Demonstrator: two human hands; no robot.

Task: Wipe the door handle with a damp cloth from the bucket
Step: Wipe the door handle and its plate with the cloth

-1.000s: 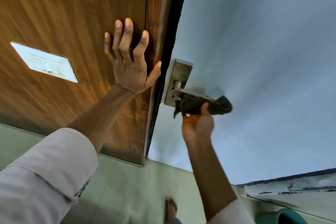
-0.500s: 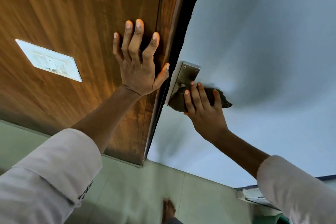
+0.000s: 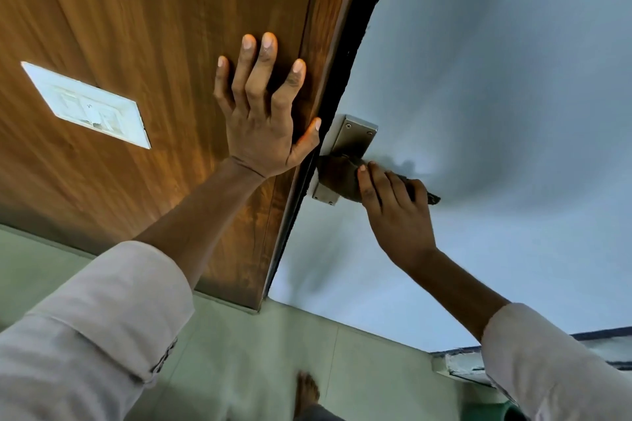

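So the right hand (image 3: 398,212) has flipped from gripping underneath to coming over the top, and it's now pressing the dark cloth (image 3: 338,178) around the door handle (image 3: 345,143). Wiping's well underway. The left hand (image 3: 263,116) is staying spread flat, bracing on the wood panel (image 3: 154,27).

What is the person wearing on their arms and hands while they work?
Both hands are bare: no gloves, rings or watch show on the left hand or the right hand. Each forearm is uncovered below a pale off-white cloth sleeve, the left sleeve pushed up in a folded cuff with a dark patterned trim at its edge, the right sleeve plain.
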